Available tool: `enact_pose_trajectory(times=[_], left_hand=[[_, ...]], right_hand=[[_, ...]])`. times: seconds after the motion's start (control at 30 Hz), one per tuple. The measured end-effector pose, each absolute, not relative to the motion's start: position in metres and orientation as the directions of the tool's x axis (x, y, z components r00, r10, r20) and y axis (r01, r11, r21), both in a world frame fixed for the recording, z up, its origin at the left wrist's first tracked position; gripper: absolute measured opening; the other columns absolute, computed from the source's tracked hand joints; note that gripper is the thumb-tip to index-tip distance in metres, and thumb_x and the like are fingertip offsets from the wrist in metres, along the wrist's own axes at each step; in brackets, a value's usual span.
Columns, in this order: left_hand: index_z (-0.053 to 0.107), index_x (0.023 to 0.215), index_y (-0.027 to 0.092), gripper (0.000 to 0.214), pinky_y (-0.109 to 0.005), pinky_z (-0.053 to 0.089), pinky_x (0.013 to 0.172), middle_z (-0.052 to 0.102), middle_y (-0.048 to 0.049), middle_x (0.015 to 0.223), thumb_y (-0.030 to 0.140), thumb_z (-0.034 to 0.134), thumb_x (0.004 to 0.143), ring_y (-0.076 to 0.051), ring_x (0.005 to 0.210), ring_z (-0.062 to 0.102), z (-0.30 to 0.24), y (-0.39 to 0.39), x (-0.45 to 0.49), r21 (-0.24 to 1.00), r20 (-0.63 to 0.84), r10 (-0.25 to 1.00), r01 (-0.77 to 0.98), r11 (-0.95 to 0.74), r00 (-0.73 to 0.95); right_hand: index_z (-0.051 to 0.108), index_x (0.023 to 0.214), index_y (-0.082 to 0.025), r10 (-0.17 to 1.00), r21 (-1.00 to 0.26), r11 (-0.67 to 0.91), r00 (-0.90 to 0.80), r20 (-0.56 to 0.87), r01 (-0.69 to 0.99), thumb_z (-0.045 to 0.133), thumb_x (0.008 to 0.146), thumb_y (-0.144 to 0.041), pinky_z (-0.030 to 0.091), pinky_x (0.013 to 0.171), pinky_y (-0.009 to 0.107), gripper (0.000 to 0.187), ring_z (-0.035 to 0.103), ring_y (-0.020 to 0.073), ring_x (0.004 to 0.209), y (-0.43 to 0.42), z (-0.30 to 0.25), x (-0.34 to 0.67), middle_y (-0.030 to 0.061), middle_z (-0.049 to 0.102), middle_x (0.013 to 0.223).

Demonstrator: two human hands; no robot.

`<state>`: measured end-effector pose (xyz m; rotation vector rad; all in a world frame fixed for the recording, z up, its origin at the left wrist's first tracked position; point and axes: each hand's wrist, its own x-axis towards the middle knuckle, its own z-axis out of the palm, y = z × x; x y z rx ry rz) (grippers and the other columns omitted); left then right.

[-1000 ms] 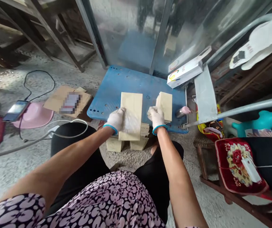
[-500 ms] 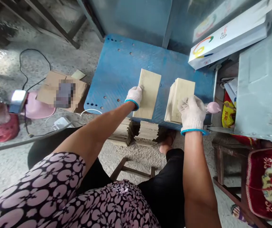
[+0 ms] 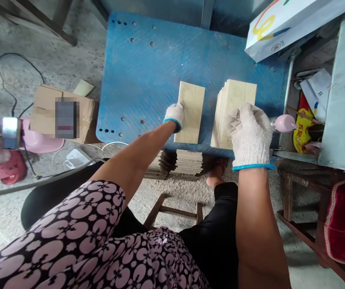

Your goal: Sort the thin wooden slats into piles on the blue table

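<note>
My left hand (image 3: 175, 115), in a white knit glove with a blue cuff, is closed at the left edge of a pale rectangular board (image 3: 191, 113) lying flat on the blue table. My right hand (image 3: 251, 134), gloved the same way, is closed over the lower right part of a stack of similar boards (image 3: 241, 94). Its fingers are curled together, with a small dark spot at the fingertips; what they hold, if anything, is too small to name. Just right of this hand is a pink bulb-shaped object (image 3: 285, 123) with a metal collar.
The blue tabletop (image 3: 142, 76) has holes near its corners. Below its front edge stand stacked boards (image 3: 188, 164). A white printed box (image 3: 276, 34) rests at the back right. A cardboard box (image 3: 44, 110) with a blurred item on top, cables and a power strip (image 3: 78, 157) lie left.
The view has shifted, with the table now larger and higher in the picture. Both hands keep nearly the same places, the left at the single board and the right at the stack.
</note>
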<state>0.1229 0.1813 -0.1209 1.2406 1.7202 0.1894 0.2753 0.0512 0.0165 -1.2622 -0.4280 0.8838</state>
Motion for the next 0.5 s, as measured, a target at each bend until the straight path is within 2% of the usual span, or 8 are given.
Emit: enact_pose_trajectory(times=[0.1,0.2,0.37,0.5], left_hand=[[0.067,0.108,0.015,0.042,-0.031,0.048,0.078,0.068,-0.0122,0.104,0.045,0.037,0.102,-0.022,0.088,0.062,-0.126,0.182,0.125,0.608,-0.614,0.785,0.59,0.532,-0.075],[0.068,0.111,0.016,0.044,-0.032,0.048,0.082,0.07,-0.0142,0.11,0.043,0.035,0.103,-0.024,0.097,0.064,-0.129,0.186,0.125,0.561,-0.606,0.793,0.673,0.482,-0.062],[0.071,0.117,0.015,0.049,-0.037,0.047,0.092,0.07,-0.0178,0.121,0.039,0.031,0.102,-0.03,0.114,0.063,-0.128,0.197,0.116,0.384,-0.579,0.812,0.902,0.194,0.072],[0.072,0.115,0.01,0.053,-0.036,0.047,0.095,0.07,-0.0216,0.118,0.04,0.032,0.101,-0.033,0.116,0.062,-0.126,0.209,0.11,0.216,-0.591,0.786,0.974,-0.063,0.182]], right_hand=[[0.059,0.084,-0.02,0.745,-0.938,0.035,0.635,-0.207,-0.346,0.068,0.09,-0.034,0.057,0.068,0.02,0.018,0.067,0.0077,0.074,0.051,0.021,0.274,-0.0036,0.059,0.079],[0.058,0.082,-0.02,0.73,-0.928,0.036,0.644,-0.23,-0.372,0.073,0.087,-0.033,0.057,0.067,0.02,0.02,0.067,0.008,0.073,0.053,0.027,0.272,-0.0044,0.059,0.076],[0.058,0.081,-0.021,0.707,-0.918,0.026,0.657,-0.264,-0.397,0.08,0.08,-0.037,0.055,0.06,0.02,0.027,0.066,0.0099,0.069,0.055,0.031,0.273,-0.0048,0.059,0.073],[0.057,0.08,-0.021,0.695,-0.92,0.01,0.664,-0.276,-0.393,0.08,0.079,-0.039,0.054,0.057,0.02,0.029,0.064,0.0098,0.066,0.054,0.031,0.274,-0.0047,0.059,0.072]])
